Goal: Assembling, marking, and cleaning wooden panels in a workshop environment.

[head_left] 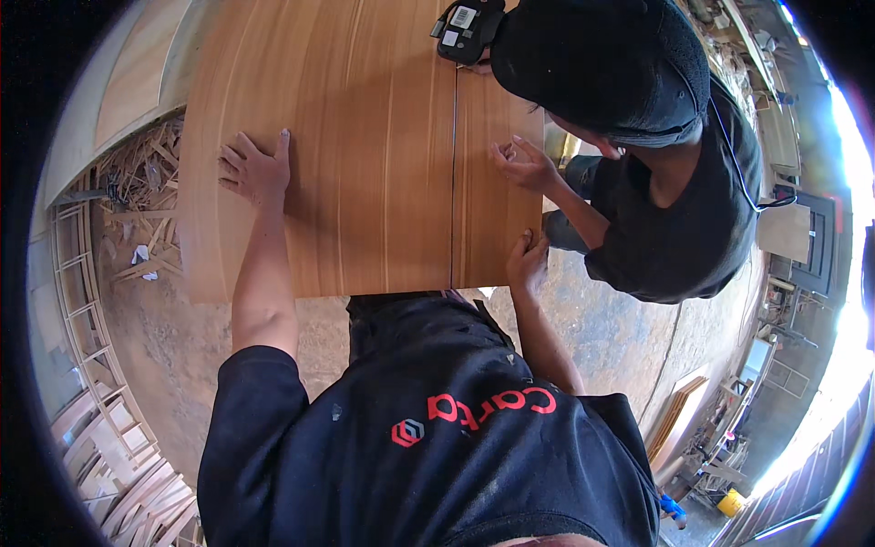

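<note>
Head view: a large wood-grain panel (365, 201) is lying flat in front of me, its near edge running across just ahead of my waist. My left hand (258, 175) is resting palm down near the panel's left edge, its fingers spreading apart. My right hand (528, 264) is touching the near right corner; I cannot tell whether its fingers are pinching the edge. A dark lengthwise line (454, 182) is separating the wide left part from a narrower strip (483, 205). On my right, a co-worker (688, 228) in a black cap (592, 64) is leaning in, holding one open hand (530, 168) over that strip. Wood scraps (146, 164) are lying beyond the panel's left edge
</note>
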`<action>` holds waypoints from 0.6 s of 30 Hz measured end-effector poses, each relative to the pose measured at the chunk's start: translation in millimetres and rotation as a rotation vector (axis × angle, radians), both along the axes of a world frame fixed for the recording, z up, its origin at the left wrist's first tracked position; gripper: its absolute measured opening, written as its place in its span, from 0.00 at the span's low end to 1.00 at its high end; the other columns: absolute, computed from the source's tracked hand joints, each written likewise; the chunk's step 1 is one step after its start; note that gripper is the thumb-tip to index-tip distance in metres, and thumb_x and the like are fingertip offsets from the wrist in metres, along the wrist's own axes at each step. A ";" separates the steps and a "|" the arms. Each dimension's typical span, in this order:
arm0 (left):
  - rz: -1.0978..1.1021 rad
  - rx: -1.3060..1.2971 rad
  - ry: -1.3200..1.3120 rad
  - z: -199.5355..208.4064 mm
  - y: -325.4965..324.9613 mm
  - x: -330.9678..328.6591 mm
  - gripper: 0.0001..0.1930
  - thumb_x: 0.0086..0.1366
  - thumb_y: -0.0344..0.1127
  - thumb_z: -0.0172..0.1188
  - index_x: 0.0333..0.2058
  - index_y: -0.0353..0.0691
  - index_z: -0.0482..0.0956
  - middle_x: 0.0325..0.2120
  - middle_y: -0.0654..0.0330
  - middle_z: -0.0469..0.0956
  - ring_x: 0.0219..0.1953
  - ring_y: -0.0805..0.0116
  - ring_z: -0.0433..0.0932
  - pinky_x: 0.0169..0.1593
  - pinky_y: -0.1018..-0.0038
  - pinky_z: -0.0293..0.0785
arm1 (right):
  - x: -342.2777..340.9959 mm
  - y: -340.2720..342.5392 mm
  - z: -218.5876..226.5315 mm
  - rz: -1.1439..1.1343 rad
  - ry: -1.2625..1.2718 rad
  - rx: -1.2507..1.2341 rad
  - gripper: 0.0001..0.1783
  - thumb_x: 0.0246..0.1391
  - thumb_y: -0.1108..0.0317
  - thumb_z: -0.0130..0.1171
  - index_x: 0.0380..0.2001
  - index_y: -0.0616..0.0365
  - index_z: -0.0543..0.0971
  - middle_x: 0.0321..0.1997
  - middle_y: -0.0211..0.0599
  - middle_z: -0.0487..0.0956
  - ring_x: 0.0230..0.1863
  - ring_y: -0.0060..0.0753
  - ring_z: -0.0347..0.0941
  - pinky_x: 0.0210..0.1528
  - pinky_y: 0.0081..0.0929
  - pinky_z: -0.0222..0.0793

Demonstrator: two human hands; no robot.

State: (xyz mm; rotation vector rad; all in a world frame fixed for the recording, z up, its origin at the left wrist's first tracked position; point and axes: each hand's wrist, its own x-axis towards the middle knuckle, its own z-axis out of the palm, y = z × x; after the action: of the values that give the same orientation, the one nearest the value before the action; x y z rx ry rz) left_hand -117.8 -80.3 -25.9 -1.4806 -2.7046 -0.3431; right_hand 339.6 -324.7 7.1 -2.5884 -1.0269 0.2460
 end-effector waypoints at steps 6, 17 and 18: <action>0.009 -0.018 -0.002 4.4 1.0 1.3 0.55 0.60 0.82 0.48 0.74 0.46 0.57 0.76 0.42 0.47 0.77 0.39 0.46 0.73 0.36 0.42 | -0.2 2.6 2.7 0.012 0.007 0.017 0.28 0.71 0.47 0.46 0.56 0.64 0.71 0.50 0.62 0.81 0.45 0.70 0.79 0.47 0.56 0.74; -0.026 0.015 0.031 0.1 0.6 -1.8 0.51 0.61 0.82 0.49 0.69 0.46 0.61 0.72 0.40 0.55 0.74 0.38 0.52 0.70 0.35 0.47 | -1.3 -1.5 1.9 0.002 0.006 0.130 0.21 0.67 0.51 0.54 0.51 0.56 0.76 0.46 0.50 0.80 0.45 0.58 0.78 0.45 0.51 0.72; -0.048 0.042 0.043 -0.6 1.3 -2.0 0.51 0.61 0.82 0.49 0.69 0.46 0.61 0.72 0.40 0.55 0.74 0.38 0.52 0.70 0.35 0.47 | -4.2 -1.5 6.0 0.028 0.003 0.149 0.21 0.67 0.51 0.54 0.51 0.56 0.76 0.46 0.50 0.80 0.45 0.58 0.78 0.45 0.51 0.72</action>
State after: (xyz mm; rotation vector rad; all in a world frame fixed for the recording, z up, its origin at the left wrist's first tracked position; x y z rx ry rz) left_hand -119.9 -79.0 -26.5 -1.5262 -2.6160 -0.3642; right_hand 335.4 -326.2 13.1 -2.4416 -1.0396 0.1734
